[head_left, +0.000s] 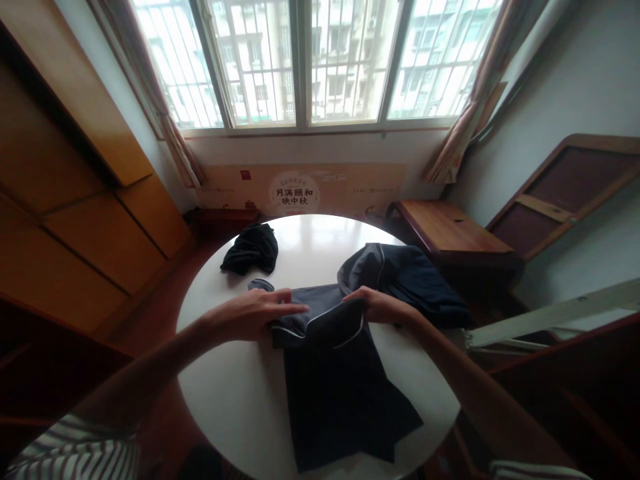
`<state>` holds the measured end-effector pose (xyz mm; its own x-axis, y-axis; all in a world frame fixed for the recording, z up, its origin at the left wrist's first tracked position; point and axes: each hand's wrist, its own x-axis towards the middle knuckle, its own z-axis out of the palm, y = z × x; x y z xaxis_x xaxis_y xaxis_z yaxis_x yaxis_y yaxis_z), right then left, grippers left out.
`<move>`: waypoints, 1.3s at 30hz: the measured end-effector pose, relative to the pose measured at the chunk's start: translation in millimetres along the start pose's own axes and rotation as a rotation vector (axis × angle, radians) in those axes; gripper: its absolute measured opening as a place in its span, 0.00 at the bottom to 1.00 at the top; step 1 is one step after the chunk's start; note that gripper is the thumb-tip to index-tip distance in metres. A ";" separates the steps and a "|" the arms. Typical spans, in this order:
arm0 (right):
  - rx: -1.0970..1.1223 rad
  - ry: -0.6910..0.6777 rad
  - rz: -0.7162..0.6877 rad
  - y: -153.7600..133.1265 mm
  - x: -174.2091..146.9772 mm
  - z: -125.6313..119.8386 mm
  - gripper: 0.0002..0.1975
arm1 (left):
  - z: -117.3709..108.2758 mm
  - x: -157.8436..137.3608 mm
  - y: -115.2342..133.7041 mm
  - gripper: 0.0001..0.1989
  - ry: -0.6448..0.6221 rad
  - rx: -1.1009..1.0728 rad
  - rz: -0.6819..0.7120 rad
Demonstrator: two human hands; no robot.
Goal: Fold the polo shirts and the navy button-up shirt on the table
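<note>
A navy and grey garment (335, 400) with white piping lies across the near half of a round white table (225, 393). Its grey upper part is bunched and folded over, while the dark part spreads flat toward me. My left hand (257, 312) rests on the left of the grey fabric, fingers stretched out and apart; its lower fingers are partly hidden. On the other side, my right hand (383, 307) grips the folded edge of the garment between thumb and fingers. Just beyond the right hand lies a stack of dark blue and grey clothes (423, 283).
A crumpled black cloth item (253, 248) sits at the table's far left. Beyond the table's right side stands a wooden bench (455, 227), with a framed panel (565, 193) leaning on the wall. Orange-brown cabinets (95, 227) stand at left, barred windows (345, 63) ahead.
</note>
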<state>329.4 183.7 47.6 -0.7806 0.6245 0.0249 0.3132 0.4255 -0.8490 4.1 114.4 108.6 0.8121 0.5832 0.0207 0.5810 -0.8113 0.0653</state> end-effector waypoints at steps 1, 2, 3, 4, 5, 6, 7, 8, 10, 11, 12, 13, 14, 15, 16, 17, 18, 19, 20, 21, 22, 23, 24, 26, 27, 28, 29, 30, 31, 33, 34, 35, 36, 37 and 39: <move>-0.002 0.002 -0.026 0.3 -6.4 2.4 0.09 | 2.6 -7.3 -4.1 0.24 0.002 0.023 -0.097; -0.005 0.007 -0.055 0.6 -13.4 4.8 0.08 | 5.1 -14.7 -8.9 0.20 -0.010 0.027 -0.177; -0.010 0.030 -0.083 0.9 -20.7 7.0 0.08 | 7.2 -22.2 -13.8 0.14 -0.037 0.014 -0.227; -0.019 0.086 -0.107 1.2 -27.7 8.9 0.10 | 8.5 -29.2 -18.4 0.09 -0.072 -0.007 -0.250; -0.029 0.146 -0.127 1.3 -33.6 10.3 0.11 | 8.5 -35.3 -22.6 0.08 -0.104 -0.032 -0.256; -0.037 0.211 -0.143 1.3 -37.8 11.0 0.12 | 7.1 -40.1 -26.6 0.09 -0.118 -0.055 -0.260; -0.045 0.280 -0.154 1.0 -39.2 10.3 0.14 | 4.1 -43.0 -30.8 0.09 -0.102 -0.068 -0.280; -0.053 0.356 -0.159 0.3 -37.2 7.7 0.15 | -0.5 -43.6 -36.0 0.09 -0.053 -0.071 -0.309; -0.076 0.532 -0.161 -3.4 -20.5 -5.0 0.18 | -13.8 -35.8 -52.0 0.08 0.138 -0.061 -0.368; -0.086 0.624 -0.165 -6.7 -5.4 -15.7 0.19 | -22.3 -27.2 -63.7 0.08 0.270 -0.056 -0.389; -0.100 0.709 -0.167 -11.1 13.7 -29.0 0.20 | -31.7 -15.4 -77.9 0.07 0.404 -0.051 -0.400; -0.110 0.774 -0.183 -16.3 35.9 -44.2 0.21 | -41.6 -1.1 -93.8 0.06 0.528 -0.055 -0.408; -0.114 0.802 -0.197 -21.8 59.8 -59.9 0.23 | -51.7 15.1 -110.6 0.07 0.638 -0.052 -0.434; -0.146 0.816 -0.198 -27.0 83.7 -74.8 0.24 | -61.3 32.3 -126.9 0.09 0.682 -0.049 -0.464; -0.211 0.803 -0.187 -31.1 106.0 -87.3 0.25 | -69.5 49.3 -141.1 0.09 0.711 -0.048 -0.487; -0.281 0.813 -0.151 -33.5 124.8 -96.1 0.26 | -75.5 65.0 -151.8 0.08 0.736 -0.049 -0.510; -0.338 0.789 -0.098 -33.8 138.6 -100.3 0.26 | -78.3 78.4 -157.8 0.06 0.749 -0.048 -0.529; -0.380 0.759 -0.050 -32.0 146.4 -99.3 0.26 | -77.4 88.4 -158.1 0.05 0.753 -0.045 -0.539; -0.411 0.715 -0.005 -28.3 147.5 -93.3 0.26 | -72.1 94.5 -152.4 0.05 0.743 -0.041 -0.539; -0.435 0.656 0.027 -23.2 141.9 -83.1 0.25 | -62.6 96.2 -141.0 0.06 0.719 -0.039 -0.527; -0.458 0.595 0.043 -17.3 130.0 -69.5 0.24 | -49.0 93.6 -124.8 0.08 0.679 -0.039 -0.499; -0.491 0.522 0.048 -11.2 112.7 -53.9 0.21 | -32.3 87.0 -105.1 0.08 0.628 -0.048 -0.459; -0.529 0.470 0.034 -5.4 91.3 -37.6 0.18 | -13.4 77.1 -83.5 0.07 0.573 -0.065 -0.411; -0.621 0.414 0.038 3.0 41.8 -6.6 0.14 | 24.9 51.3 -41.5 0.05 0.443 -0.108 -0.306; -0.645 0.407 0.089 5.3 16.5 6.9 0.15 | 41.7 37.5 -23.7 0.07 0.362 -0.139 -0.274; -0.648 0.415 0.149 6.1 -7.6 19.1 0.18 | 55.6 24.3 -8.8 0.09 0.309 -0.166 -0.271; -0.625 0.413 0.208 5.6 -29.5 30.3 0.21 | 66.2 12.3 3.2 0.10 0.277 -0.187 -0.280; -0.583 0.395 0.261 4.2 -48.6 41.0 0.24 | 73.6 1.9 13.0 0.11 0.257 -0.209 -0.297; -0.536 0.369 0.288 2.0 -64.6 51.9 0.27 | 78.1 -6.7 21.6 0.12 0.252 -0.230 -0.314; -0.456 0.308 0.262 -3.0 -87.5 75.2 0.32 | 82.1 -18.6 39.3 0.13 0.256 -0.281 -0.314; -0.431 0.291 0.224 -5.3 -94.6 87.5 0.34 | 83.3 -22.3 49.9 0.14 0.255 -0.305 -0.290; -0.415 0.288 0.181 -7.3 -99.4 99.7 0.36 | 85.1 -24.6 61.7 0.18 0.253 -0.321 -0.256; -0.403 0.301 0.142 -9.1 -102.2 111.2 0.37 | 87.9 -25.9 73.9 0.26 0.253 -0.324 -0.220; -0.388 0.327 0.109 -10.8 -103.3 121.4 0.35 | 91.8 -26.2 85.6 0.35 0.251 -0.314 -0.189; -0.350 0.399 0.050 -15.1 -102.3 135.4 0.28 | 101.3 -24.7 103.0 0.43 0.228 -0.271 -0.167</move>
<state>331.3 24.7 -13.6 -0.5149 0.8212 0.2460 0.5595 0.5393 -0.6293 49.5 12.3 13.7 0.6568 0.7250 0.2070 0.6437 -0.6822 0.3468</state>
